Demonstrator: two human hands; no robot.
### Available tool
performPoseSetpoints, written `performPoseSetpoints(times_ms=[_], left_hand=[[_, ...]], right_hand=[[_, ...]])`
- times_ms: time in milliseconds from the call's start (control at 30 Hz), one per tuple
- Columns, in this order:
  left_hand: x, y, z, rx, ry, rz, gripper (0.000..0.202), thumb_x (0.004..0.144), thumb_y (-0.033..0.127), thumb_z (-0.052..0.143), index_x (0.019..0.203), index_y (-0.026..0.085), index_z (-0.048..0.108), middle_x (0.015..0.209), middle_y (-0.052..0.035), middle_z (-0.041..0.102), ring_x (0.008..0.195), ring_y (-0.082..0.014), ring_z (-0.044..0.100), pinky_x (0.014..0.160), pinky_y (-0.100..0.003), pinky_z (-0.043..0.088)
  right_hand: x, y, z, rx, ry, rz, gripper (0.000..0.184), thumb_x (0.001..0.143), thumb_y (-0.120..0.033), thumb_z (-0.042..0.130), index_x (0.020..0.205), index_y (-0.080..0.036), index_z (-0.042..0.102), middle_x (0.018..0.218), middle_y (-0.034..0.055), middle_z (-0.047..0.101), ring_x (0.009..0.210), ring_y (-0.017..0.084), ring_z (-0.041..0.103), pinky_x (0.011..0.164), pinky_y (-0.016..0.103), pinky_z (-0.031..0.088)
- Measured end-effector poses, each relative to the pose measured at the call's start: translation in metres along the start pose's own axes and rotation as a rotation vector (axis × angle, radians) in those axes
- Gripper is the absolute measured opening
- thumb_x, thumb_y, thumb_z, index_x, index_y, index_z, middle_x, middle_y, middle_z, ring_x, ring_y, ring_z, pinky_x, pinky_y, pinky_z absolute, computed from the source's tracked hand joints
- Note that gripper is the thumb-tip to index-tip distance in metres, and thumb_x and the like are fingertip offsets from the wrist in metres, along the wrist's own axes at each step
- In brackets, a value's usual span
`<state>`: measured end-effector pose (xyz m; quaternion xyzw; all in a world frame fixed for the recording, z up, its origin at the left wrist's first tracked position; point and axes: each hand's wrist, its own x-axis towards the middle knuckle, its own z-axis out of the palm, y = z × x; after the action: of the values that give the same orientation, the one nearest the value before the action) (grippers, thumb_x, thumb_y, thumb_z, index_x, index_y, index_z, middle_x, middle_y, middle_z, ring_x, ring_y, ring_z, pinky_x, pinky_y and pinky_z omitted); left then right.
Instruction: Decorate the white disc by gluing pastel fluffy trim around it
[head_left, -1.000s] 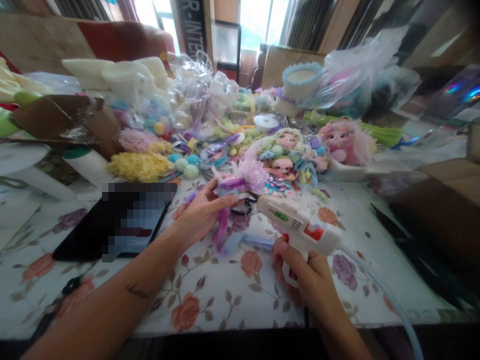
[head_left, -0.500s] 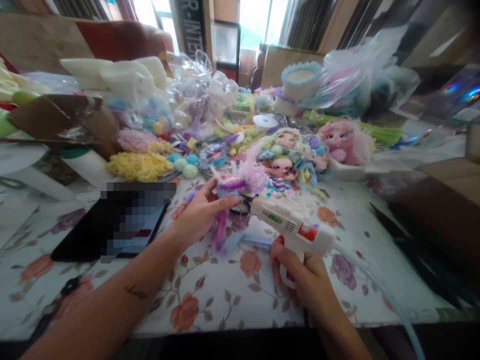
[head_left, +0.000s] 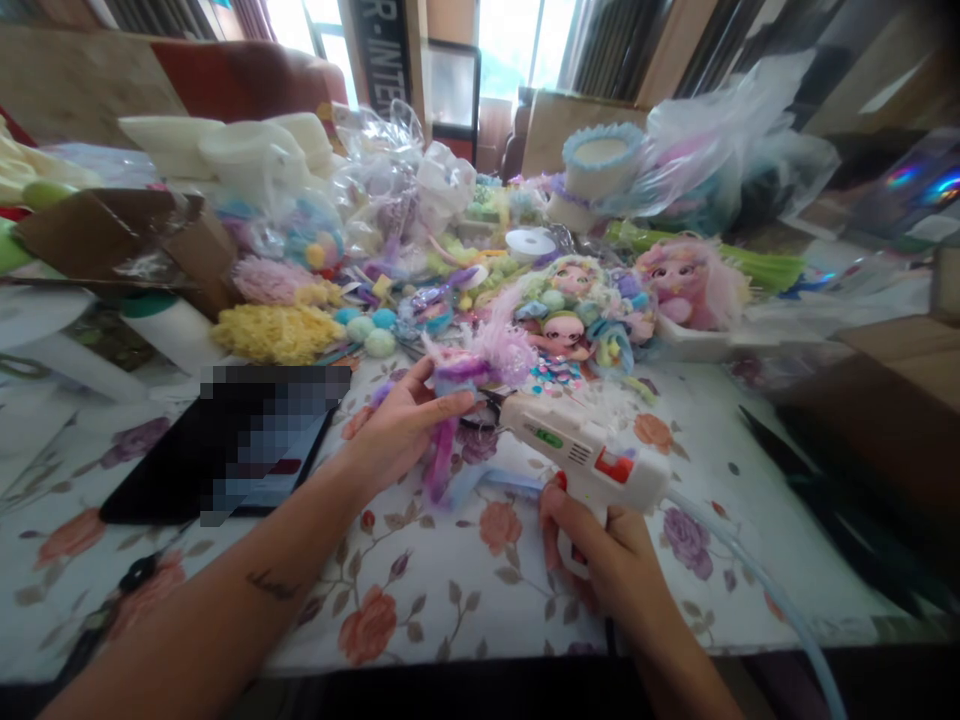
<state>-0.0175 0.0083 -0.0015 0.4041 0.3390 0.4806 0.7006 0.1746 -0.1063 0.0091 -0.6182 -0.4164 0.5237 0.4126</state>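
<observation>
My left hand (head_left: 401,425) is closed on a fluffy pink and purple craft piece (head_left: 480,365) with ribbons hanging from it, held just above the flowered tablecloth (head_left: 450,590). My right hand (head_left: 611,555) grips the handle of a white hot glue gun (head_left: 581,455). Its nozzle points left and sits right at the craft piece by my left fingertips. A pale cord (head_left: 757,580) trails from the gun's rear to the lower right.
A dark tablet (head_left: 225,445) lies to the left. Behind the hands are doll heads (head_left: 574,315), a pink plush (head_left: 686,280), pompoms (head_left: 371,330), yellow and pink fluff (head_left: 277,330), a white tape roll (head_left: 531,244), plastic bags and cardboard boxes (head_left: 127,235).
The glue gun has shifted slightly left and its nozzle has closed in on the craft piece. My left hand has stayed nearly in place.
</observation>
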Motion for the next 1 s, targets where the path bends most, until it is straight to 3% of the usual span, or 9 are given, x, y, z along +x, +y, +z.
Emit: performPoseSetpoints(times_ms=[300,500,633,833,1000], left_hand=[[0.0007,0.0013,0.0012,-0.093,0.014,-0.008,0.048,0.071,0.016,0.085,0.113,0.021,0.061,0.102,-0.0028,0.076,0.089,-0.0184,0.074,0.076,-0.025,0.059],[0.0,0.0043,0.0031,-0.158,0.007,-0.044,0.04,0.074,0.009,0.081,0.105,0.019,0.058,0.094,-0.0016,0.076,0.085,-0.0175,0.075,0.07,-0.022,0.061],[0.0004,0.0033,0.0027,-0.186,-0.012,-0.066,0.04,0.077,0.007,0.078,0.108,0.019,0.056,0.092,-0.0014,0.076,0.082,-0.0177,0.076,0.065,-0.022,0.061],[0.0008,-0.0005,0.0005,-0.188,-0.031,-0.084,0.045,0.076,0.011,0.08,0.113,0.019,0.056,0.099,-0.0046,0.076,0.086,-0.0202,0.076,0.07,-0.025,0.062],[0.0015,-0.0014,-0.0012,-0.173,-0.01,-0.096,0.051,0.074,0.012,0.082,0.117,0.019,0.054,0.101,-0.0055,0.076,0.088,-0.0211,0.076,0.07,-0.024,0.061]], right_hand=[[0.0022,0.0001,-0.001,0.035,0.02,0.023,0.04,0.085,-0.051,0.061,0.062,-0.018,0.06,0.046,-0.0017,0.053,0.033,0.007,0.041,0.028,0.018,0.028],[0.0008,-0.005,0.0022,0.093,0.028,-0.006,0.036,0.083,-0.052,0.064,0.094,-0.018,0.069,0.049,-0.0037,0.057,0.03,0.006,0.037,0.027,0.017,0.023],[-0.0002,-0.0055,0.003,0.094,0.042,-0.008,0.036,0.082,-0.053,0.065,0.087,-0.017,0.068,0.047,-0.0036,0.055,0.029,0.006,0.037,0.027,0.017,0.023],[0.0012,-0.001,0.0019,0.038,0.049,-0.009,0.037,0.084,-0.05,0.061,0.068,-0.017,0.063,0.047,-0.0014,0.056,0.03,0.006,0.038,0.027,0.017,0.024],[0.0019,0.0012,0.0011,0.037,0.045,-0.032,0.035,0.085,-0.049,0.06,0.071,-0.016,0.065,0.048,-0.0008,0.057,0.03,0.006,0.039,0.027,0.017,0.025]])
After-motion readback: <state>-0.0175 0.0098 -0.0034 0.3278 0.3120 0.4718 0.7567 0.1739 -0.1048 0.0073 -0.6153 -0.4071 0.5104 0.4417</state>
